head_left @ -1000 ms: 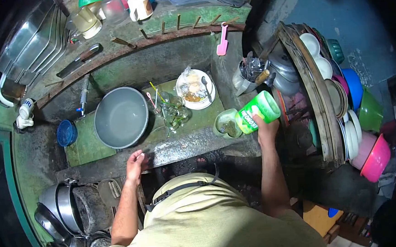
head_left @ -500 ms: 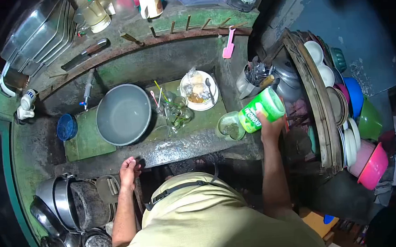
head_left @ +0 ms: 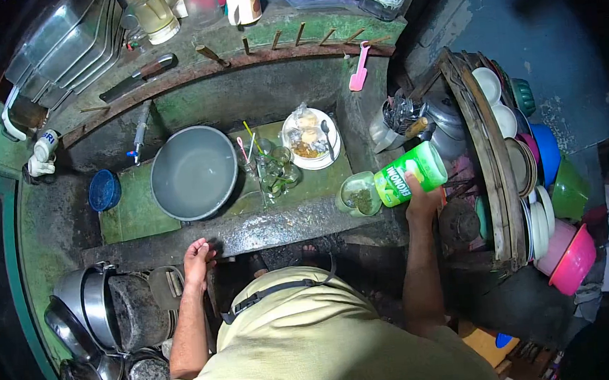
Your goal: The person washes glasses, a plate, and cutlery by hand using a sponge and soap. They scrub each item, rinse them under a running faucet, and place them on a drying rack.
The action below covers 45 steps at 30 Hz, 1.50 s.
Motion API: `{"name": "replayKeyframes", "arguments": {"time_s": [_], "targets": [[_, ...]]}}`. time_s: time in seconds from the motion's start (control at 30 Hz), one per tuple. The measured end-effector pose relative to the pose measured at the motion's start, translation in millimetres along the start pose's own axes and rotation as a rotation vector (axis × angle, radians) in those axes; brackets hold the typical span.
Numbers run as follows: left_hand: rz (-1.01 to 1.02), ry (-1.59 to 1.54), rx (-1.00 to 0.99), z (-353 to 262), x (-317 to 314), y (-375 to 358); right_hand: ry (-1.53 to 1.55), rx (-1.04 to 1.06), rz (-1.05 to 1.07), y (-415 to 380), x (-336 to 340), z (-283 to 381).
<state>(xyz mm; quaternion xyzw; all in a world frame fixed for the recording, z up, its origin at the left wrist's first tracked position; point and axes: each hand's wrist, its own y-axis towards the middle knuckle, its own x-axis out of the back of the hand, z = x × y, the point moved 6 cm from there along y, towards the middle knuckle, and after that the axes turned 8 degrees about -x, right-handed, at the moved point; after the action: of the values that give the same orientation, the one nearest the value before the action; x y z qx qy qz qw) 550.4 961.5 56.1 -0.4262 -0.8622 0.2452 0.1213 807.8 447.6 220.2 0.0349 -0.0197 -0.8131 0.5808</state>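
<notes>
My right hand point(head_left: 423, 199) grips a green tub point(head_left: 406, 174) lettered EKONOMI from its near side. The tub leans, with its pale round end up and to the right. Its lower left side comes right up to a cloudy tub point(head_left: 359, 194) with dark greenish stuff inside, on the sink ledge. My left hand point(head_left: 199, 255) hangs by the ledge's front edge, fingers curled in against the thumb, and nothing shows in it. Beyond the ledge, in the sink, are a large grey basin point(head_left: 194, 173), glasses point(head_left: 275, 174) with green leaves and straws, and a white plate point(head_left: 313, 162) of food scraps with a spoon.
A tap point(head_left: 139, 141) and a blue bowl point(head_left: 103, 190) are at the left of the sink. A knife point(head_left: 138, 78) lies on the pegged shelf. To the right stands a wooden dish rack point(head_left: 489, 156); pots point(head_left: 87, 307) are stacked at lower left.
The view has shifted slightly. The green tub, in my right hand, has moved a little to the right and tipped slightly further over. My left hand looks much the same.
</notes>
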Motion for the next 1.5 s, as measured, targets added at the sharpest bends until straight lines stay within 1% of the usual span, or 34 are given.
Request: {"name": "replayKeyframes", "arguments": {"time_s": [0.1, 0.2, 0.23, 0.27, 0.3, 0.33, 0.37, 0.4, 0.43, 0.47, 0.5, 0.53, 0.63, 0.67, 0.73, 0.8, 0.87, 0.9, 0.93, 0.97, 1.0, 1.03, 1.07, 1.1, 1.13, 1.17, 1.23, 1.27, 1.33, 1.37, 1.4, 1.43, 1.47, 1.5], "targets": [[-0.01, 0.021, -0.017, -2, 3, -3, 0.156, -0.111, -0.157, -2, 10, -4], [-0.035, 0.129, -0.091, -9, 4, -9, 0.293, -0.121, -0.074, 10, 39, -55], [0.039, 0.128, -0.213, -21, -7, -14, 0.465, -0.254, -0.07, 8, 47, -63], [0.047, 0.123, -0.294, -18, -10, -13, 0.629, -0.414, -0.046, -2, 40, -69], [0.067, 0.229, -0.325, -19, -12, -14, 0.702, -0.456, 0.028, -17, 19, -63], [0.122, 0.184, -0.367, -23, -25, -16, 0.773, -0.504, 0.101, -29, -6, -52], [0.217, 0.207, -0.401, -39, -40, -25, 0.77, -0.599, 0.094, -40, -32, -49], [0.253, 0.407, -0.451, -59, -51, -35, 0.758, -0.688, 0.074, -56, -58, -47], [0.306, 0.334, -0.594, -74, -67, -44, 0.734, -0.737, 0.138, -73, -95, -42], [0.362, 0.412, -0.712, -101, -75, -59, 0.691, -0.857, 0.183, -85, -122, -59], [0.375, 0.518, -0.704, -120, -78, -68, 0.664, -0.967, 0.295, -104, -159, -68], [0.339, 0.505, -0.91, -135, -79, -74, 0.635, -1.064, 0.397, -129, -196, -71], [0.183, 0.714, -1.034, -151, -57, -88, 0.505, -1.217, 0.828, -218, -287, -68], [0.087, 0.763, -1.154, -154, -44, -93, 0.491, -1.224, 0.999, -245, -311, -72], [0.151, 0.901, -1.334, -142, -9, -92, 0.468, -1.291, 1.319, -297, -344, -91], [0.064, 0.83, -1.156, -150, 37, -116, 0.143, -1.512, 1.304, -335, -360, -75], [-0.175, 0.825, -1.151, -138, 81, -123, -0.324, -1.413, 1.547, -344, -362, -71], [-0.296, 0.841, -1.057, -135, 101, -126, -0.436, -1.215, 1.605, -340, -360, -73], [-0.407, 0.852, -0.957, -131, 120, -129, -0.431, -1.219, 1.569, -332, -355, -78], [-0.471, 0.789, -0.869, -120, 140, -129, -0.665, -0.663, 1.691, -313, -354, -79], [-0.529, 0.727, -0.78, -107, 160, -127, -0.879, -0.088, 1.72, -297, -348, -77], [-0.571, 0.723, -0.728, -95, 174, -124, -0.873, -0.09, 1.541, -273, -328, -85], [-0.612, 0.717, -0.674, -81, 183, -119, -0.986, -0.154, 1.385, -247, -303, -88], [-0.617, 0.717, -0.615, -67, 189, -112, -1.04, -0.036, 1.2, -218, -276, -84], [-0.63, 0.722, -0.555, -52, 195, -106, -1.091, 0.21, 1.012, -191, -247, -79], [-0.644, 0.703, -0.594, -33, 199, -97, -1.083, 0.231, 0.817, -168, -213, -65], [-0.632, 0.605, -0.564, -1, 202, -79, -1.246, 0.329, 0.467, -126, -137, -67], [-0.638, 0.522, -0.535, 16, 202, -71, -1.306, 0.181, 0.44, -113, -112, -57], [-0.624, 0.484, -0.516, 44, 200, -56, -1.455, 0.158, 0.262, -97, -62, -68], [-0.619, 0.441, -0.486, 65, 201, -47, -1.463, 0.022, 0.312, -85, -41, -87], [-0.577, 0.419, -0.474, 96, 210, -33, -1.426, 0.014, 0.329, -79, -33, -93], [-0.579, 0.552, -0.474, 92, 205, -37, -1.376, -0.034, 0.396, -74, -26, -99], [-0.578, 0.689, -0.478, 83, 199, -45, -1.4, 0.03, 0.375, -72, -17, -112], [-0.597, 0.71, -0.551, 78, 196, -53, -1.346, -0.134, 0.423, -72, -20, -108]]}}
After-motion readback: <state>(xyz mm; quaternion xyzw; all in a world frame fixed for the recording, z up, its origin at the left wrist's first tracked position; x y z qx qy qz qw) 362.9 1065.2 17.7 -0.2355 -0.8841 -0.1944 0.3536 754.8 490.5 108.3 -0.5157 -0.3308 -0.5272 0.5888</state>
